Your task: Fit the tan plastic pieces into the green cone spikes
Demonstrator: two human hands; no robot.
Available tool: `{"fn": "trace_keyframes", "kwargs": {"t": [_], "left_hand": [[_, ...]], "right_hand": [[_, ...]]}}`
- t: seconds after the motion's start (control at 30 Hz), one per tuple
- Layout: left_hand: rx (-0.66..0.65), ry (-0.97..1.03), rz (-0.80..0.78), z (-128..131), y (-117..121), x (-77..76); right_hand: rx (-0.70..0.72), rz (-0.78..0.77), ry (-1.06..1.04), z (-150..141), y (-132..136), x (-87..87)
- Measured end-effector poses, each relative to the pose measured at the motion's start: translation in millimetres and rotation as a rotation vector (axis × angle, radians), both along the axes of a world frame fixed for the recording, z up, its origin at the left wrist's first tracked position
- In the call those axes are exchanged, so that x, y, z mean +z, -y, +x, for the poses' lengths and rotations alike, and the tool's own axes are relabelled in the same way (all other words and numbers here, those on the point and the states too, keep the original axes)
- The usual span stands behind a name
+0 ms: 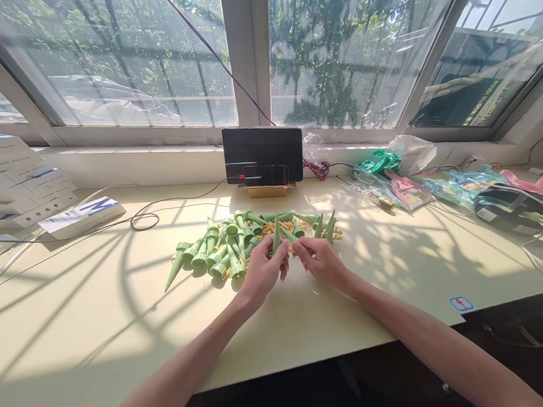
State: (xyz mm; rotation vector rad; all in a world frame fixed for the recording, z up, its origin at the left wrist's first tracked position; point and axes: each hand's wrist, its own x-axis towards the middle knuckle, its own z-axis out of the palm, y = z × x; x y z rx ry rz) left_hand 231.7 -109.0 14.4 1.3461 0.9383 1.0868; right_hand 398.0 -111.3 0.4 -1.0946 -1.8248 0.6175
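Note:
My left hand [264, 269] is closed around a green plastic cone spike [276, 232], its tip pointing up. Close beside it, my right hand [320, 260] has its fingers pinched together; whatever lies between them is too small to make out. Just beyond both hands spreads a pile of similar green spikes [215, 248], most lying on their sides with wide capped ends showing. Short tan sticks [267, 227] lie mixed among them. To the right of the pile, a couple of spikes [330, 227] point upward behind my right hand.
A dark tablet [263, 144] and a phone [266, 175] stand on a cardboard support by the window. White boxes [19, 180] are stacked at left, near a black cable [145, 219]. Plastic bags [377, 163], a yellow-black cutter [385, 203] and a black device [511, 206] lie at right.

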Motion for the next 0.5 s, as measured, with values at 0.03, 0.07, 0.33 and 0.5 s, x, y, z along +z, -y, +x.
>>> {"fn": "trace_keyframes", "kwargs": {"t": [0.03,0.07,0.33,0.5], "left_hand": [[-0.001,0.001,-0.002,-0.1,0.1,0.3],[-0.002,0.005,-0.006,-0.1,0.3,0.6],[0.014,0.042,-0.012,0.6,0.5,1.7],[0.017,0.052,-0.009,0.8,0.2,2.2]], "right_hand": [[0.002,0.001,0.001,0.1,0.0,0.0],[0.005,0.002,0.003,0.2,0.2,0.2],[0.07,-0.006,-0.025,-1.2,2.4,4.4],[0.078,0.014,-0.035,-0.7,2.3,3.6]]}}
